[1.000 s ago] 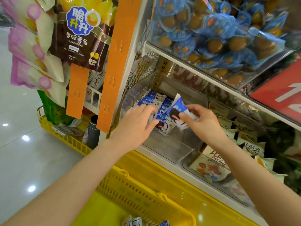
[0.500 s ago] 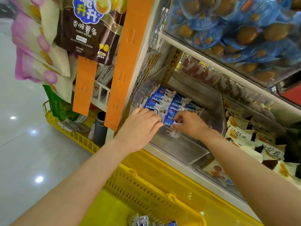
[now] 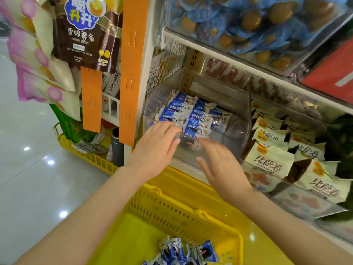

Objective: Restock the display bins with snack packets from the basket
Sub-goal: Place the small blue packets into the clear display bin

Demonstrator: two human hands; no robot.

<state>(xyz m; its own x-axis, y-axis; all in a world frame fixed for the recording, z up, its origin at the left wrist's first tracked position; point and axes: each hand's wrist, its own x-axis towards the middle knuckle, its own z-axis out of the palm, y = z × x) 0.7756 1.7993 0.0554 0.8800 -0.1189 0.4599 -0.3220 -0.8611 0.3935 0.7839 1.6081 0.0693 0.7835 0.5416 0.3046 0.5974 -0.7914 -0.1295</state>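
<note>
A person's left hand (image 3: 154,148) rests with straight fingers against the front row of blue-and-white snack packets (image 3: 191,115) standing in the clear display bin (image 3: 239,119). The right hand (image 3: 221,165), which half a second ago was tucking a packet into that row, has drawn back from the bin, blurred, its fingers spread wide and holding nothing. Loose packets (image 3: 183,251) lie in the yellow basket (image 3: 172,213) below.
</note>
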